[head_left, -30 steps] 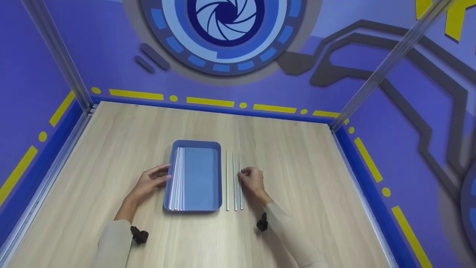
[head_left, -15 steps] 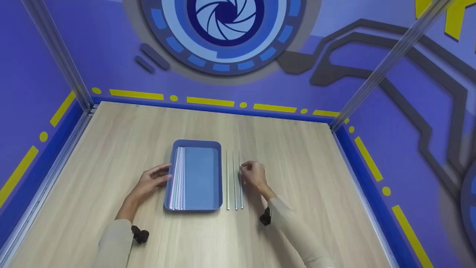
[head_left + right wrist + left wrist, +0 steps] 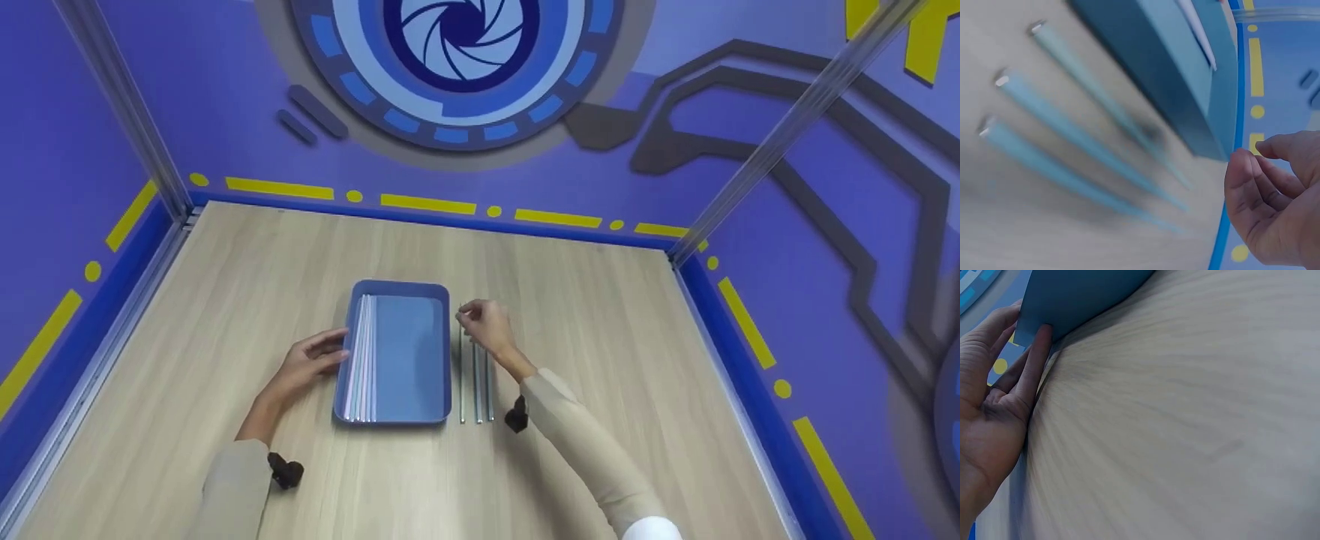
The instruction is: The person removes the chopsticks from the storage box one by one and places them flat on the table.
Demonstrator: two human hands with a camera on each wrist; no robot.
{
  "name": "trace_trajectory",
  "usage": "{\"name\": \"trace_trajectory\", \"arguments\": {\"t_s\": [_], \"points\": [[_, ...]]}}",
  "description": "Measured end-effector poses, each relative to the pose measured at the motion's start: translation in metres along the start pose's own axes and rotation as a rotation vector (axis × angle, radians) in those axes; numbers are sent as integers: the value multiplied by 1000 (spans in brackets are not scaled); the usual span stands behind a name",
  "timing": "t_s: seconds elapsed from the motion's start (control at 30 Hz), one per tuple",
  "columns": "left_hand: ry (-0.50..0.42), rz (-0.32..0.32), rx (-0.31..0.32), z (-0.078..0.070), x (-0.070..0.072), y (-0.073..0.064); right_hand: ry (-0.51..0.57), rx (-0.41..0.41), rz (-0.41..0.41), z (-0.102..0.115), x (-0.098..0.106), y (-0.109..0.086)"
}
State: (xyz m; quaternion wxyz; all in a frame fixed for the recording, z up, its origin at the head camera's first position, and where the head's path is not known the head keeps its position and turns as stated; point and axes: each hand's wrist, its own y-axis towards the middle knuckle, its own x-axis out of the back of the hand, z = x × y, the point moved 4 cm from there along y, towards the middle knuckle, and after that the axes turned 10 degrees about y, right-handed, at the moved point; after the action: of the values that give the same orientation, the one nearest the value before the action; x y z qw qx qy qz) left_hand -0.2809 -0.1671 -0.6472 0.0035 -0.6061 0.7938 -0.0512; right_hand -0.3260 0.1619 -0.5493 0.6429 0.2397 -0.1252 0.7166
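Observation:
A blue rectangular tray (image 3: 448, 360) sits on the table, with several pale chopsticks (image 3: 361, 352) lying lengthwise along its left side. My left hand (image 3: 304, 361) touches the tray's left wall with its extended fingers, as the left wrist view also shows. Right of the tray, three chopsticks lie side by side: a greenish one (image 3: 462, 382) nearest the tray, then two bluish ones (image 3: 1067, 126). Over the far ends of these chopsticks is my right hand (image 3: 489, 326), its thumb and fingertips slightly apart with nothing between them. The hand hides those ends in the head view.
The wooden table (image 3: 600, 375) is bounded by purple-blue panels (image 3: 225, 135) at the back and sides. Metal posts (image 3: 795, 124) stand at the back corners. A small black device (image 3: 285, 471) is worn on each wrist.
My right hand has left the rightmost chopstick and moved left and away from me, to the far end of the one nearest the tray. The left hand stays at the tray.

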Motion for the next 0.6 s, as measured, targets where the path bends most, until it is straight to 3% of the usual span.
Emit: {"name": "trace_trajectory", "arguments": {"t_s": [0.27,0.47,0.6], "points": [[1,1,22,5,-4,2,-81,40,143,22,-46,13],[-21,16,10,4,-4,4,-48,-27,296,20,-97,13],[-34,9,12,3,0,2,18,-88,320,21,-126,9]]}}
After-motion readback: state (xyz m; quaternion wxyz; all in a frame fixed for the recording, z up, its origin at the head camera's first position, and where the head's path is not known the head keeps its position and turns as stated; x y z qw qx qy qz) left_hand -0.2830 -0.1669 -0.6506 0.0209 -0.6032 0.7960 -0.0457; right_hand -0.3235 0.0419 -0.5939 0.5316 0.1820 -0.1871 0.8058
